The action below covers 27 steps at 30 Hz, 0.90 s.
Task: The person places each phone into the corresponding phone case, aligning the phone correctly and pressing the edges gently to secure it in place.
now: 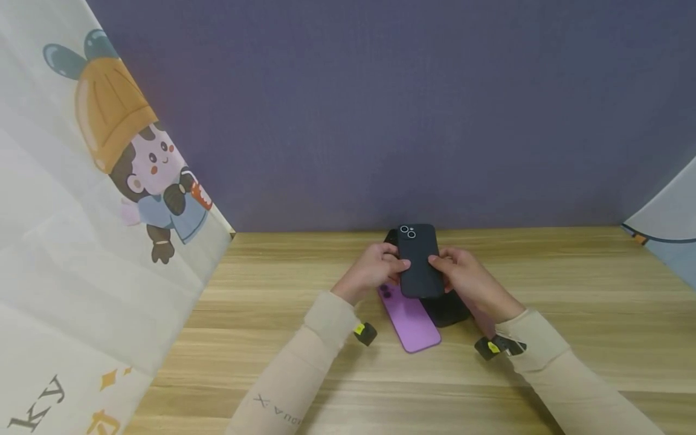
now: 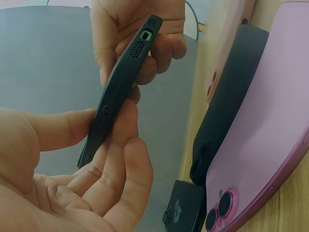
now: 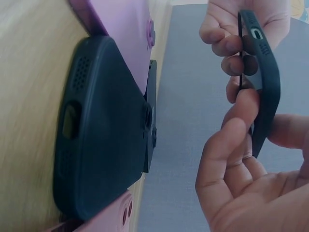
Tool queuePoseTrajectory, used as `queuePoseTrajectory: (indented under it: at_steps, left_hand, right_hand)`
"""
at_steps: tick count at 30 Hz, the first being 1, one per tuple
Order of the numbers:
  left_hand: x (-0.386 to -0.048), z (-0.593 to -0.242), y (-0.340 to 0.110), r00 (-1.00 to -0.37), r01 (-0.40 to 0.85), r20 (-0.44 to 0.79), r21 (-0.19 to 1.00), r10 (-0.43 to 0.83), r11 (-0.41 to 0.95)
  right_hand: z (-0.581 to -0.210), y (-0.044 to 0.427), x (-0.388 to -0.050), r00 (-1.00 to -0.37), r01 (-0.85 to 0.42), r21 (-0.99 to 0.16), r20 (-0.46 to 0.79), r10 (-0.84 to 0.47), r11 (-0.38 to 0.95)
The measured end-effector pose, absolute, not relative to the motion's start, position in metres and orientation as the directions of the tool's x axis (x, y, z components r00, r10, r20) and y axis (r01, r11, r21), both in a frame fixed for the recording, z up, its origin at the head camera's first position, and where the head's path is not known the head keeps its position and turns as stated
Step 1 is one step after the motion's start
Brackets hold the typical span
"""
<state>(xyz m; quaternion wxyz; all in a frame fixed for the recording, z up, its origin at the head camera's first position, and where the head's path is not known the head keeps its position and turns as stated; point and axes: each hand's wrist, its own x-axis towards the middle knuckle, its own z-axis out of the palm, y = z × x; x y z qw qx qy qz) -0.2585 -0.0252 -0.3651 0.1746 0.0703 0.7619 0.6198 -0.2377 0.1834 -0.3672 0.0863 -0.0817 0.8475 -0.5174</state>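
phone [image 1: 420, 266] up off table [image 1: 261, 296], pinched by left hand [image 1: 374, 267] and right hand [image 1: 469, 278]; not set down yet; purple phone [image 1: 411, 323] lies below.

1. Viewed remotely, I see a raised black phone [image 1: 421, 269] with a smooth, matt, rubbery-looking back and an apparently glossy face reflecting fingers [image 3: 227, 47].
2. I spot a smooth, softly sheened purple phone [image 1: 410, 320].
3. My feed shows a wood-grained surface [image 1: 272, 272], matt cloth-like backdrop [image 1: 380, 121] and soft cloth sleeves [image 1: 331, 320].
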Motion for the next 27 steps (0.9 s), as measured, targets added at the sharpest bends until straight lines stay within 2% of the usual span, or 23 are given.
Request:
queuePoseTrajectory:
  at_steps: [27]
  left_hand:
    - [-0.2515, -0.3682, -0.0287, -0.928, -0.116, -0.187, 0.967, 0.323, 0.227]
  right_hand:
    - [-0.37, 0.1782, -0.2278, -0.975, -0.065, -0.88, -0.044, -0.217, 0.471]
